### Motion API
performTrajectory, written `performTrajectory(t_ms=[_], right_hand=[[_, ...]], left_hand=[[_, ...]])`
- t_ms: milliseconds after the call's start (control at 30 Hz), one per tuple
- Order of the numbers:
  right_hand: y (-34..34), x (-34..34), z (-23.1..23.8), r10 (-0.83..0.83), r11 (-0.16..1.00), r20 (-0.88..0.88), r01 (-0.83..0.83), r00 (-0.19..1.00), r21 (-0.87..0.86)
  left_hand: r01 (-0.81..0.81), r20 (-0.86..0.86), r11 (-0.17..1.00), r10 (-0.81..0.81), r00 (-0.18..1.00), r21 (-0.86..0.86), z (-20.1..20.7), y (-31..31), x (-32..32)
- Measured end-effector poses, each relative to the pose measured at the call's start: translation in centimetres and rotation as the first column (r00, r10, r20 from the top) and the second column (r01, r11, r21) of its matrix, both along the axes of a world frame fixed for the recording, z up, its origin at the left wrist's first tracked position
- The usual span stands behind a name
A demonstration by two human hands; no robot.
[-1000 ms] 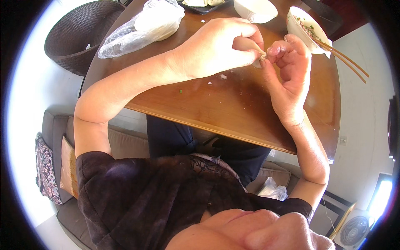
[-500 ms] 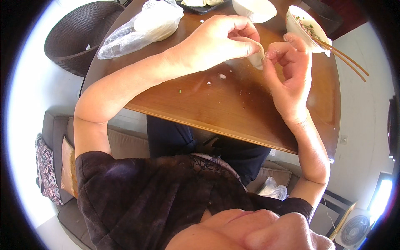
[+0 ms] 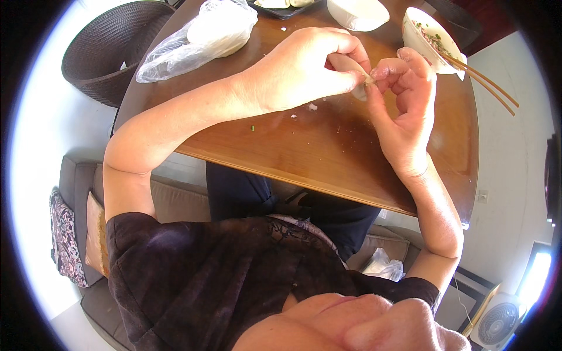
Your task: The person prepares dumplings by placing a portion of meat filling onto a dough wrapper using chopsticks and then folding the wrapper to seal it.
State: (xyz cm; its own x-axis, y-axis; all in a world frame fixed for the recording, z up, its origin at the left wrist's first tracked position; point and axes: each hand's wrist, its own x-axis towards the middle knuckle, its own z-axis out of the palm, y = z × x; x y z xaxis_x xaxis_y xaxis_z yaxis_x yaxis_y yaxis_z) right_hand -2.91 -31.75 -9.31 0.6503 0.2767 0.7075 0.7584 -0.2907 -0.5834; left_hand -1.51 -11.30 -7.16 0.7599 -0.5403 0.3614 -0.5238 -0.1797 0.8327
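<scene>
Above the wooden table (image 3: 293,149), a pale dumpling (image 3: 359,92) is held between both hands. My left hand (image 3: 304,67) is closed on it, its thumb and bent fingers covering much of the wrapper. At the dumpling's right end, my right hand (image 3: 405,108) pinches the edge between thumb and forefinger, the other fingers curled. White flour marks the right fingertips. Beyond the right hand stands a white bowl (image 3: 413,41) of minced filling with green bits, and wooden chopsticks (image 3: 485,85) lean out over its rim.
A second white bowl (image 3: 358,22) and a dark tray (image 3: 287,13) with dumplings stand at the far edge of view. A clear plastic bag (image 3: 199,50) with something white lies far left. Dough crumbs (image 3: 312,107) dot the tabletop. A dark woven basket (image 3: 93,70) stands left of the table.
Both hands have shifted slightly nearer. The dumpling has turned, showing more inside my left hand, and the right pinch has moved a little left along its edge.
</scene>
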Motion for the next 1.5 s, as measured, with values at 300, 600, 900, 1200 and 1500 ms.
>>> performTrajectory(t_ms=[300, 600, 900, 1200, 1500], right_hand=[[-0.3, 0.3, 0.2, -0.048, 0.998, -0.021, 0.048, 0.999, -0.029], [-0.2, 0.1, 0.1, 0.050, 0.998, -0.059, -0.048, 0.997, 0.040], [-0.2, -0.1, 0.4, 0.024, 0.999, -0.043, -0.025, 0.999, -0.021], [-0.3, 0.1, 0.1, 0.005, 0.999, 0.061, -0.003, 0.998, -0.036], [-0.4, 0.2, 0.4, -0.056, 0.996, 0.026, 0.058, 0.998, -0.072]], left_hand=[[0.039, -0.204, 0.984, -0.075, 0.976, -0.173, -0.8, -0.1, 0.9], [0.015, -0.206, 0.984, -0.052, 0.977, -0.179, -0.8, -0.1, 0.9], [0.006, -0.080, 0.991, -0.016, 0.997, -0.132, -1.2, -0.2, 1.1], [-0.036, 0.165, 0.999, 0.039, 0.986, -0.015, -0.5, -0.4, -0.1], [0.036, -0.137, 0.984, -0.061, 0.989, -0.176, -0.8, -0.5, 0.4]])
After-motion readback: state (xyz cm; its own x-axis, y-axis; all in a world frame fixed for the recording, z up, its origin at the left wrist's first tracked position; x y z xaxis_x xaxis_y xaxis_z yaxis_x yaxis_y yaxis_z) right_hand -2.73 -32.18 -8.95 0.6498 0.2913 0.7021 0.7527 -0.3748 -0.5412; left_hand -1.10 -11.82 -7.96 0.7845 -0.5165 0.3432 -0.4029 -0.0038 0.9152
